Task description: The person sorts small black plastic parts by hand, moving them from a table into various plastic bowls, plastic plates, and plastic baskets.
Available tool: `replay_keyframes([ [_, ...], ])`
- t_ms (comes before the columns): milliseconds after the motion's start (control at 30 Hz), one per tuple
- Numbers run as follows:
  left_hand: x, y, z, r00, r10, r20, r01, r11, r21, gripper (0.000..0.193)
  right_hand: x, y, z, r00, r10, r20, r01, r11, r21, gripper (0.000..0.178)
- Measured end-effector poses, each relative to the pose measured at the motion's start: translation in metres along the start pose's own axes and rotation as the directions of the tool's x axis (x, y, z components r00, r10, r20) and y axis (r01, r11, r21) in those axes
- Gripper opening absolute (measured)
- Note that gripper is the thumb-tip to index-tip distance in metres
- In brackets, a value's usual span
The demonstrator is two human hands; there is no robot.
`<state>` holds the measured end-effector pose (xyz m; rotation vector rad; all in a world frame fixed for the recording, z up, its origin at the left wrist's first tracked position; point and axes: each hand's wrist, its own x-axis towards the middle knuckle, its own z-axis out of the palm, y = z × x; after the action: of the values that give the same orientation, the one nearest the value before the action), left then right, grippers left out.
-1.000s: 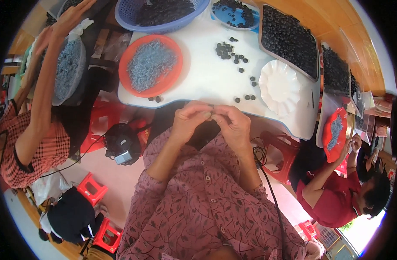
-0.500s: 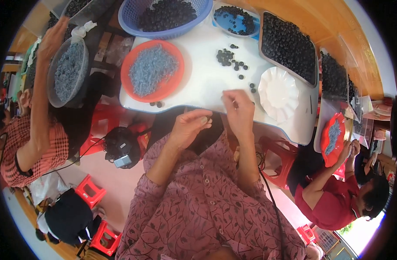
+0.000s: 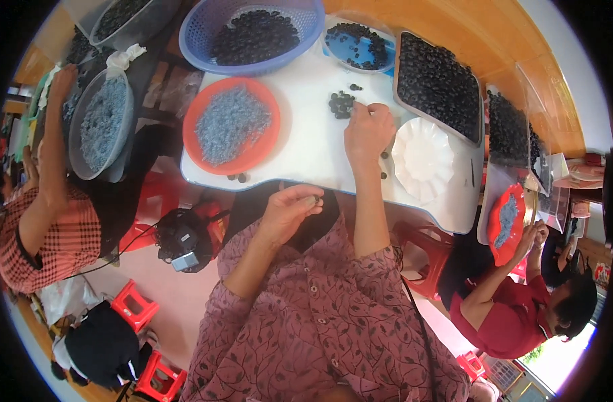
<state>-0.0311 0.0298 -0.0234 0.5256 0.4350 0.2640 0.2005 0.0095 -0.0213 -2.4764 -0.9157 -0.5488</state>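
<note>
Above my lap, just off the table's front edge, my left hand (image 3: 292, 213) pinches a small dark piece (image 3: 318, 199) between thumb and fingertips. My right hand (image 3: 370, 130) is stretched out over the white table (image 3: 306, 134), its curled fingers at the right side of a cluster of small round black pieces (image 3: 340, 105). Whether those fingers grip one is hidden. An orange-red bowl (image 3: 273, 137) heaped with tiny pale blue, clear-looking parts stands left of the hands. Right of my right wrist lies a white scalloped dish (image 3: 424, 161) with nothing visible in it.
Along the back are a blue-purple basket (image 3: 186, 33) of black pieces, a shallow tub (image 3: 347, 63) with some more, and a full tray (image 3: 477, 137). Co-workers sit left (image 3: 48, 241) and right (image 3: 504, 311). A dark cable (image 3: 420, 321) runs beside my right side.
My right hand has moved forward from the table's front edge to the black pieces. My left hand stays pinched near my lap. The view has shifted slightly.
</note>
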Motion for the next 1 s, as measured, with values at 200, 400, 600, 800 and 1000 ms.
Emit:
replay_keyframes([
  [200, 0.0, -0.002, -0.002, 1.0, 0.013, -0.022, -0.012, 1.0, 0.025, 0.021, 0.0, -0.002, -0.01, 0.999, 0.015, 0.046, -0.016, 1.0, 0.009, 0.013],
  [400, -0.003, 0.001, -0.001, 1.0, -0.014, -0.014, 0.015, 0.999, 0.04, 0.021, -0.027, 0.0, -0.032, 0.996, 0.047, 0.07, -0.065, 0.96, 0.273, 0.012],
  [600, 0.001, 0.002, 0.002, 0.999, 0.036, -0.038, -0.036, 0.999, -0.008, 0.021, -0.071, -0.016, -0.082, 0.856, 0.168, 0.49, -0.483, 0.598, 0.64, 0.015],
  [800, 0.006, 0.002, 0.011, 0.997, 0.072, -0.031, -0.072, 0.997, 0.01, 0.023, -0.093, -0.021, -0.099, 0.9, -0.003, 0.435, -0.369, 0.524, 0.767, 0.015],
  [1000, 0.005, 0.003, 0.014, 0.998, 0.07, -0.008, -0.07, 0.997, -0.025, 0.025, -0.101, -0.018, -0.097, 0.893, -0.054, 0.447, -0.376, 0.457, 0.806, 0.019],
])
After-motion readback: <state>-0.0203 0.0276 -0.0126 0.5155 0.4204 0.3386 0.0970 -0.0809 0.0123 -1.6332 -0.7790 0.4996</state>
